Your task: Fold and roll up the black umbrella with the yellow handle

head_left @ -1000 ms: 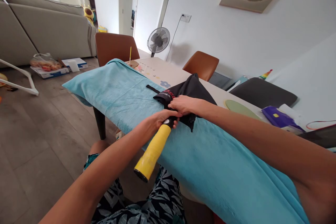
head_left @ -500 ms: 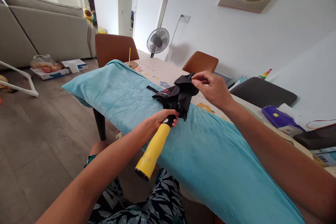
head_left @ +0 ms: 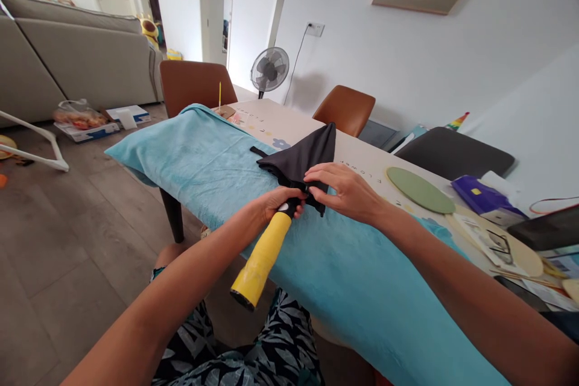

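A folded black umbrella (head_left: 304, 152) with a yellow-wrapped handle (head_left: 262, 262) slants over the front of the table, its handle end toward me. My left hand (head_left: 281, 200) is closed round the black part just above the yellow wrap. At the lower edge of the loose canopy, near the rib ends, my right hand (head_left: 346, 192) has its fingertips pinched on the umbrella. The fingers partly cover that edge. A black strap (head_left: 259, 151) sticks out on the canopy's left side.
A light blue blanket (head_left: 217, 175) covers the table's near side. To the right lie a green oval mat (head_left: 420, 190), glasses (head_left: 500, 244) and a purple packet (head_left: 486, 198). Brown chairs (head_left: 196, 87) and a fan (head_left: 270, 70) stand beyond.
My right hand has come down and left from the canopy's upper part to its lower edge. The bunched fabric now lies smoother, in a pointed fold. My left hand keeps its hold.
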A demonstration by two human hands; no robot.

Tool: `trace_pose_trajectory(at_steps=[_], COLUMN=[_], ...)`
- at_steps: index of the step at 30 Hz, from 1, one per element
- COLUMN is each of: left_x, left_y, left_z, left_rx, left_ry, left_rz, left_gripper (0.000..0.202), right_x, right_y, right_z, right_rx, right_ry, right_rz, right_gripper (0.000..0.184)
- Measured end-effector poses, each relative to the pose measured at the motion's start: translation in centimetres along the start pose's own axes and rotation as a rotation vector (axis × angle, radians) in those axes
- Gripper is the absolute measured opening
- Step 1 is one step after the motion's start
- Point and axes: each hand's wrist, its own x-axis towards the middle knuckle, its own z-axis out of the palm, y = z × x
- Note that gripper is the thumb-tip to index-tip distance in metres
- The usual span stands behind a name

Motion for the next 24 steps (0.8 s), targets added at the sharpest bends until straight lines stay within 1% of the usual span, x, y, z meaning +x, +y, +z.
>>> trace_pose_trajectory(at_steps=[4,8,10,13,15,17,19,20,21,24], left_x=[0.1,0.0,0.0,0.1,0.1,0.1,0.0,0.0,0.0,0.0], left_y=[0.0,0.0,0.0,0.0,0.0,0.0,0.0,0.0,0.1,0.1], left_z=[0.0,0.1,0.1,0.0,0.0,0.0,0.1,0.1,0.1,0.1], left_rx=[0.031,0.012,-0.003,-0.012,-0.011,-0.006,-0.006,-0.004,0.001,0.024], left_ry=[0.003,0.036,0.042,0.048,0.055,0.062,0.061,0.055,0.048,0.032], left_rz=[-0.011,-0.001,-0.005,-0.015,-0.014,-0.009,-0.003,0.001,0.006,0.005], left_gripper=[0.011,0.011,0.013,0.014,0.012,0.01,0.009,0.008,0.008,0.007], right_x=[-1.2,-1.5,-1.4,-1.5,-1.8,-2.1,-2.4,-2.4,-2.4,-2.4], right_y=[0.1,-0.7,-1.2,-1.4,-1.2,-1.0,-0.7,-0.7,-0.7,-0.7], right_z=[0.1,0.7,1.0,1.2,1.3,1.3,1.3,1.3,1.4,1.9], right_rx=[0.023,0.013,0.008,0.002,0.019,0.047,0.052,0.042,0.024,-0.036], right_ry=[-0.004,-0.019,-0.031,-0.101,-0.158,-0.17,-0.154,-0.152,-0.156,-0.16], right_rz=[0.059,0.149,0.194,0.26,0.307,0.34,0.34,0.328,0.312,0.269], right_gripper=[0.021,0.03,0.031,0.025,0.025,0.038,0.053,0.056,0.054,0.036])
